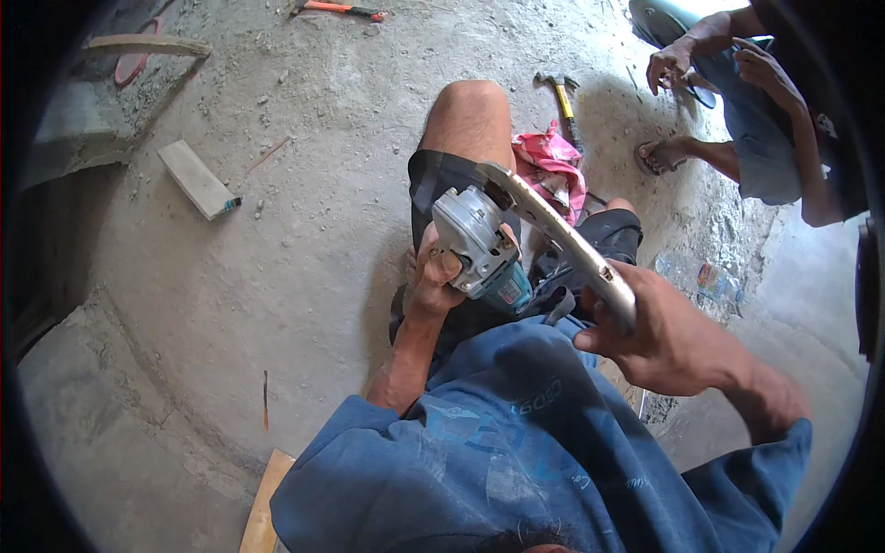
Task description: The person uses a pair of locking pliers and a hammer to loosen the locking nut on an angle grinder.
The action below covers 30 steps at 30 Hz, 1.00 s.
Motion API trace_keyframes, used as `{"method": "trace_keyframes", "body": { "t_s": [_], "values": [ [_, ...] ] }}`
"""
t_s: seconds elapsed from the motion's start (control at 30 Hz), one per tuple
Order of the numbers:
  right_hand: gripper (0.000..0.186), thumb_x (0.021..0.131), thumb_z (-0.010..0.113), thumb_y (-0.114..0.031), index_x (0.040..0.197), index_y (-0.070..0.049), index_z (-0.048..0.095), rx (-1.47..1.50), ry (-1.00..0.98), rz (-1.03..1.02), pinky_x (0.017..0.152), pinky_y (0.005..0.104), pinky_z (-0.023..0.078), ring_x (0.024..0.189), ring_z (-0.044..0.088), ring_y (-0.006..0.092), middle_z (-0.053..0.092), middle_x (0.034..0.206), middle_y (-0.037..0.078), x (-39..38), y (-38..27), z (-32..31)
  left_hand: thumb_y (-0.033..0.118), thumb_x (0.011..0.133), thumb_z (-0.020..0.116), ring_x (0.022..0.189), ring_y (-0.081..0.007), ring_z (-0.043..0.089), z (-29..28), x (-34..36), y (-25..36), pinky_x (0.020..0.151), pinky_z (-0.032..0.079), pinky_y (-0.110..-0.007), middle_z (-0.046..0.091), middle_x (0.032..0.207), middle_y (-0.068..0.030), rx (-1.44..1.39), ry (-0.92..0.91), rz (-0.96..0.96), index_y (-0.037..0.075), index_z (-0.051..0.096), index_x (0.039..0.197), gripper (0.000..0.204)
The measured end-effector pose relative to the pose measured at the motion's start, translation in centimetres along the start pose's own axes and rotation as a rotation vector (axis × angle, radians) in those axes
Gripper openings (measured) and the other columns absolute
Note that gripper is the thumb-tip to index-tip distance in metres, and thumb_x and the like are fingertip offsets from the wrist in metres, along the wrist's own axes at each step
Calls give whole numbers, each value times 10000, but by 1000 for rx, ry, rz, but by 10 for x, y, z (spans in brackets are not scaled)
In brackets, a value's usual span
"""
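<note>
My left hand point(433, 281) grips a power tool point(475, 244) with a silver metal head and teal body, held above my lap. My right hand point(659, 336) is closed on the near end of a long silver metal bar point(562, 235), which slants up and left so its far end lies over or against the tool's head; whether they touch I cannot tell. A crumpled pink cloth point(553, 166) lies beside my bent leg, partly behind the bar. A yellow-handled hammer point(562, 101) lies just beyond the cloth on the dusty floor.
Another person point(756, 120) crouches at upper right. An orange-handled tool point(336, 9) lies at the top. A pale block point(194, 175) rests on the floor at left, near a concrete ledge point(78, 124). A plastic bottle point(719, 281) lies at right, a wooden board point(263, 502) at lower left.
</note>
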State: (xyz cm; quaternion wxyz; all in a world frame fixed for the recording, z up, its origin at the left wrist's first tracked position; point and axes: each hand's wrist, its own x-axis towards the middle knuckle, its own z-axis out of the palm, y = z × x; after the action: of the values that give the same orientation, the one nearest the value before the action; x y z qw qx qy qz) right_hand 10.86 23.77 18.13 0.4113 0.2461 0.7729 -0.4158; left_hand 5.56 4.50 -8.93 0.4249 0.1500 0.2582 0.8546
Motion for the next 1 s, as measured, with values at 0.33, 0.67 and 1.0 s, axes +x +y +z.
{"method": "trace_keyframes", "body": {
  "t_s": [0.33,0.67,1.0],
  "values": [
    [343,849,763,-109,1115,2,576,97,193,-362,709,412,506,760,653,340,651,860,212,70,81,41,593,848,623,1077,-385,619,-1,5,2,946,514,-486,599,1216,-259,-135,33,12,18,456,1444,845],
    [398,872,714,-57,1238,-6,566,181,382,-706,777,407,507,887,627,416,627,964,211,127,108,68,637,812,623,1053,-369,627,7,21,20,954,489,-496,604,1239,-238,-231,-98,-4,0,468,1421,895],
    [467,839,570,90,1290,-27,563,265,602,-909,841,343,533,982,680,300,641,1044,166,176,128,85,618,847,665,908,-277,709,34,49,35,794,592,-389,664,1108,-195,-111,-102,-12,-70,506,1306,843]
  ]
}}
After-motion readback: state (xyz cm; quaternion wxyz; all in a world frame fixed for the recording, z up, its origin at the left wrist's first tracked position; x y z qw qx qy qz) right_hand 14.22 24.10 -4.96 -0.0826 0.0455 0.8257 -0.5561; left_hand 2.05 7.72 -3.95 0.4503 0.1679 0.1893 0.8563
